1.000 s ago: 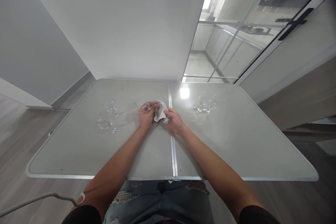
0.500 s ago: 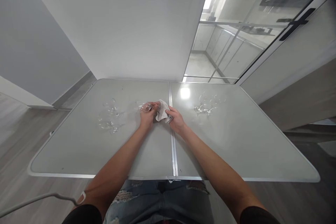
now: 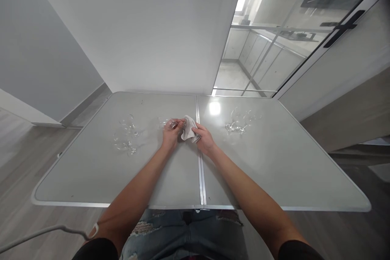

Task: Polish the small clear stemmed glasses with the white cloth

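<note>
The left hand (image 3: pixel 170 135) grips a clear glass (image 3: pixel 168 123) above the counter (image 3: pixel 258 170). The right hand (image 3: pixel 204 138) is closed around a white cloth (image 3: pixel 188 128) that touches the glass.

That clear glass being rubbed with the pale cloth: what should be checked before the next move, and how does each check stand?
1. Left hand grips the clear stemmed glass: ok.
2. Right hand holds the pale crumpled cloth against the glass: ok.
3. Glass held over the grey folding table, away from its edges: ok.
4. Clear glasses at the left and right stand apart from both hands: ok.
5. Glass free of smears: cannot tell.
</note>
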{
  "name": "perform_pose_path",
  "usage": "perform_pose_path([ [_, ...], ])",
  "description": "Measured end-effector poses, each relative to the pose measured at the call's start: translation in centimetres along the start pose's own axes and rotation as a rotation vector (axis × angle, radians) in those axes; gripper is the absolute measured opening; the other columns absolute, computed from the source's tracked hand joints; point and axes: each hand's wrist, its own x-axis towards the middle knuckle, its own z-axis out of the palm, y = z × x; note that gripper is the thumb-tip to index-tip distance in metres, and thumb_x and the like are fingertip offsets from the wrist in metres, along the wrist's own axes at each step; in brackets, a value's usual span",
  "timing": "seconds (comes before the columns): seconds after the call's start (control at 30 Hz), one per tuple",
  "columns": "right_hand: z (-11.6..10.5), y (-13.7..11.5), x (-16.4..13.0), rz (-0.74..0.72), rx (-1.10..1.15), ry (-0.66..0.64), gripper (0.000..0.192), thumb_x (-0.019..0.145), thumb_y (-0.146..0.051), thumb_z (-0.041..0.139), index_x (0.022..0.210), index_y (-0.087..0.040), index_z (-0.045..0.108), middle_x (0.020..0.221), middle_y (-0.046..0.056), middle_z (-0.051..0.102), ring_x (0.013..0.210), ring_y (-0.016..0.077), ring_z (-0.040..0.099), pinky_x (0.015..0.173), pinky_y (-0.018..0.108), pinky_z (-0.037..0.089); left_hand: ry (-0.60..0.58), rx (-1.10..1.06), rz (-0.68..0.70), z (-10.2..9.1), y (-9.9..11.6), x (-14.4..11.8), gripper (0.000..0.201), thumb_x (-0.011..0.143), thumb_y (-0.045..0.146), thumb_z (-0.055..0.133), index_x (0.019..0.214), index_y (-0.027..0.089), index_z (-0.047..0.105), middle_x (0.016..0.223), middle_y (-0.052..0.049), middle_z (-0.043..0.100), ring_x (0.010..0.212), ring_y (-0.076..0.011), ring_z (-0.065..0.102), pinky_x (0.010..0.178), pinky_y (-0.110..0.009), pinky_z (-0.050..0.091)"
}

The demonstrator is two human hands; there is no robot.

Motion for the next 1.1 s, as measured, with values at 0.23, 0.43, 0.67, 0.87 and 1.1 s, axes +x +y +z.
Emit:
perform_pose_path([
  [0.23, -1.4, -0.7, -0.2, -0.233, -0.399, 0.259, 0.014, 0.080, -0.030, 0.059, 0.074, -0.018, 0.064, 0.066, -0.003, 0.055, 0.062, 0.0128, 0.046, 0.057, 0.025, 0.035, -0.094, 0.125, 0.041, 0.5, 0.3, -0.9, 0.029, 0.073, 0.040, 0.085, 0.084, 0.018, 0.069, 0.095, -0.009, 0.075, 0.094, -0.0214, 0.070, 0.091, -0.039, 0.053],
  [0.43, -1.2, -1.2, -0.8, -0.558, -0.990, 0.304, 0.032, 0.090, -0.042, 0.058, 0.068, -0.019, 0.062, 0.070, 0.001, 0.056, 0.066, 0.0144, 0.052, 0.067, 0.028, 0.041, -0.133, 0.314, 0.097, 0.5, 0.0, -1.0, 0.029, 0.077, 0.045, 0.079, 0.084, 0.019, 0.068, 0.095, -0.007, 0.072, 0.092, -0.0196, 0.067, 0.086, -0.034, 0.052],
  [0.67, 0.1, -0.6, -1.6, -0.405, -1.622, 0.093, 0.034, 0.092, -0.031, 0.056, 0.124, -0.025, 0.063, 0.107, 0.005, 0.069, 0.080, 0.0177, 0.063, 0.067, 0.028, 0.040, -0.121, 0.345, 0.117, 0.5, 0.2, -1.0, 0.027, 0.082, 0.044, 0.074, 0.089, 0.021, 0.062, 0.094, -0.003, 0.066, 0.089, -0.0160, 0.063, 0.084, -0.030, 0.051],
  [0.87, -0.1, -1.0, -1.6, -0.267, -1.748, 0.189, 0.016, 0.086, -0.024, 0.057, 0.096, -0.020, 0.068, 0.095, 0.008, 0.071, 0.079, 0.0200, 0.063, 0.065, 0.029, 0.035, -0.319, 0.413, 0.063, 1.0, 0.8, -1.6, 0.026, 0.062, 0.030, 0.089, 0.077, 0.018, 0.071, 0.079, -0.002, 0.068, 0.076, -0.0161, 0.062, 0.070, -0.027, 0.048],
  [1.1, -0.4, -1.6, -1.7, -0.292, -1.711, 0.190, 0.020, 0.084, -0.023, 0.057, 0.098, -0.021, 0.072, 0.092, 0.007, 0.071, 0.077, 0.0203, 0.062, 0.066, 0.030, 0.034, -0.356, 0.215, 0.081, 0.8, 0.8, -1.2, 0.059, 0.046, 0.035, 0.097, 0.094, 0.020, 0.067, 0.092, -0.003, 0.066, 0.087, -0.0181, 0.062, 0.079, -0.029, 0.050],
])
